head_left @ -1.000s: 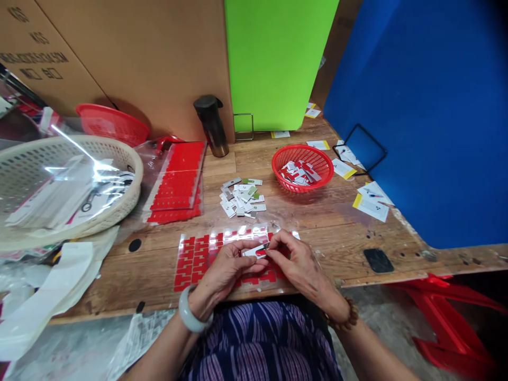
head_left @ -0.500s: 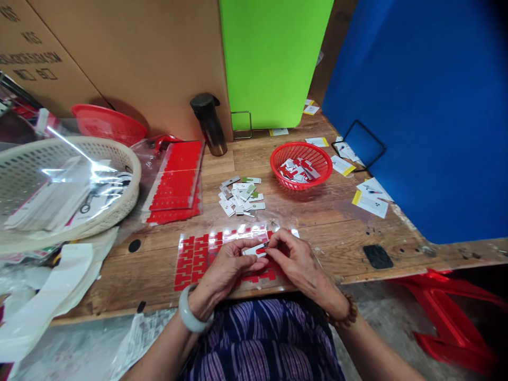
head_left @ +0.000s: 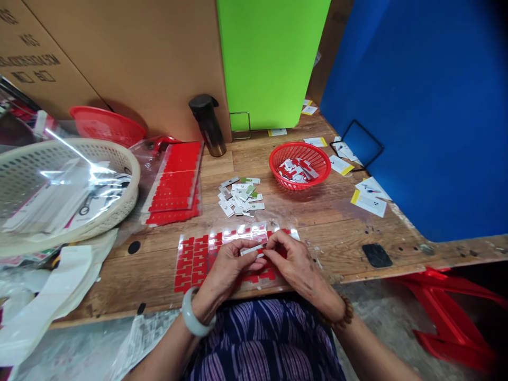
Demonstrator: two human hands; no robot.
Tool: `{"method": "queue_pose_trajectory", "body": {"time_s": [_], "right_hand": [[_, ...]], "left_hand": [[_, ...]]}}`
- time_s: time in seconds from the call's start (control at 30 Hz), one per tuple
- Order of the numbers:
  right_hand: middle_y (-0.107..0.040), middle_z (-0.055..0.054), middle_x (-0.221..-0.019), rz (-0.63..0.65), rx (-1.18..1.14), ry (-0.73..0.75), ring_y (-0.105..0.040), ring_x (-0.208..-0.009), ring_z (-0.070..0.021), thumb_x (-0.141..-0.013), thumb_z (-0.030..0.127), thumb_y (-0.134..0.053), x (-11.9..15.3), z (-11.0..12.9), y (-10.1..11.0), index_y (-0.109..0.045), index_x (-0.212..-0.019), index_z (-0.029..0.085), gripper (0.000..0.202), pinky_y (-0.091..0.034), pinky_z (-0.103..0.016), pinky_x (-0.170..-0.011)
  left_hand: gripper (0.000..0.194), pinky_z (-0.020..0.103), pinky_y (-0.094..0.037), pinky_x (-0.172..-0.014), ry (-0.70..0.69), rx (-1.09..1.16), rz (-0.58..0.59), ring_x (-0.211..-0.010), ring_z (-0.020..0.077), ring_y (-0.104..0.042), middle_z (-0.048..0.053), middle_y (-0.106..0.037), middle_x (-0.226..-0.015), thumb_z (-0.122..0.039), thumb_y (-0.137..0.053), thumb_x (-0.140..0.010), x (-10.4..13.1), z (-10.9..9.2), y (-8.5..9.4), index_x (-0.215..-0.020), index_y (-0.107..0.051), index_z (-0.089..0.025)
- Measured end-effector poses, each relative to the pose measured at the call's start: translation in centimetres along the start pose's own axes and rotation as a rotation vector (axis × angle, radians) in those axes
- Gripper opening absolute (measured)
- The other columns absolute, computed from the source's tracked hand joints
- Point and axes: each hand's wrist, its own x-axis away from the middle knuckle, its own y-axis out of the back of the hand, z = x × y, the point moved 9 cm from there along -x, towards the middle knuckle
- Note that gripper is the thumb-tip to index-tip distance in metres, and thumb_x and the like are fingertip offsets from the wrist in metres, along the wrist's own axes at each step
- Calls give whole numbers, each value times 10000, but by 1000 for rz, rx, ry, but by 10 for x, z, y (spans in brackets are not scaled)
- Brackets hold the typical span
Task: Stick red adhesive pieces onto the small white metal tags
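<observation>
And here's the little white piece (head_left: 250, 250), up over the right part of the sheet of red stickers (head_left: 200, 259), pinched between thumb and fingers of the left hand (head_left: 226, 270), while the right hand (head_left: 296, 264) closes thumb and forefinger on its right end, where a red patch (head_left: 260, 253) shows. There's the change: half a second ago more of the piece's face lay open to view, and now it's tipped, a slimmer band showing. The patch seems to be getting worked down at that end, so this one looks unfinished, though the fingertips hide whether it lies flat. Just beyond the sheet lies a loose pile of white pieces (head_left: 242, 197), some with green ends; beyond it to the right, a red basket (head_left: 307, 184) holds more, bearing red patches. Beyond the sheet to the left, a stack of red sheets (head_left: 177, 180), then a large pale basket (head_left: 133, 180) of printed papers under glare. Now the lettering: well beyond the sheet, far left, a brown carton (head_left: 130, 58) reads "KGS" twice, and a lower line seems to end in "CM", the rest too smeared to call. Right of the sheet, yellow-edged cards (head_left: 371, 203) carry print too small to read.
</observation>
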Motion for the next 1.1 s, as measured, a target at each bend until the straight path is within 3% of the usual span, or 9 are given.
{"method": "queue_pose_trajectory", "body": {"time_s": [0.17,0.33,0.73,0.9,1.03,1.1], "right_hand": [[-567,21,-726,-23,-69,-84,-524,-696,-136,-786,138,-534,3,-5,-5,-536,-728,191,79,-390,-248,-656],[-557,8,-782,-80,-32,-26,-521,-771,-148,-791,121,-529,6,5,-1,-539,-708,188,107,-386,-260,-707],[-559,29,-684,-22,-29,-81,-512,-623,-122,-803,141,-500,0,-6,-3,-546,-755,189,83,-373,-237,-585],[-554,37,-660,42,-118,-119,-520,-603,-108,-788,114,-494,-1,-2,-9,-533,-729,185,100,-387,-217,-567],[-549,40,-667,16,-127,-76,-519,-602,-106,-803,120,-477,0,8,-8,-519,-738,191,105,-389,-216,-565],[-544,40,-668,1,-121,-81,-513,-607,-109,-798,127,-489,0,5,-6,-522,-741,192,92,-386,-221,-570]], "left_hand": [[370,201,-537,-645,-99,-81,-41,-617,128,-685,48,-727,-694,-253,-783,-632,-2,-6,6,-933,-619,-113],[346,208,-537,-657,-105,-97,-33,-622,124,-682,47,-729,-707,-236,-771,-643,-3,-8,7,-926,-614,-115],[407,196,-531,-600,-45,-108,-36,-579,141,-687,62,-720,-632,-239,-796,-612,0,-1,11,-941,-598,-102],[390,231,-547,-640,-108,-211,-78,-609,150,-692,70,-726,-664,-255,-754,-669,-2,-3,15,-992,-603,-98],[316,238,-552,-667,-197,-275,-112,-633,147,-694,59,-727,-685,-253,-722,-705,-1,-11,14,-968,-618,-110],[330,237,-554,-662,-170,-254,-106,-629,149,-696,63,-728,-680,-251,-726,-701,0,-9,14,-977,-607,-113]]}}
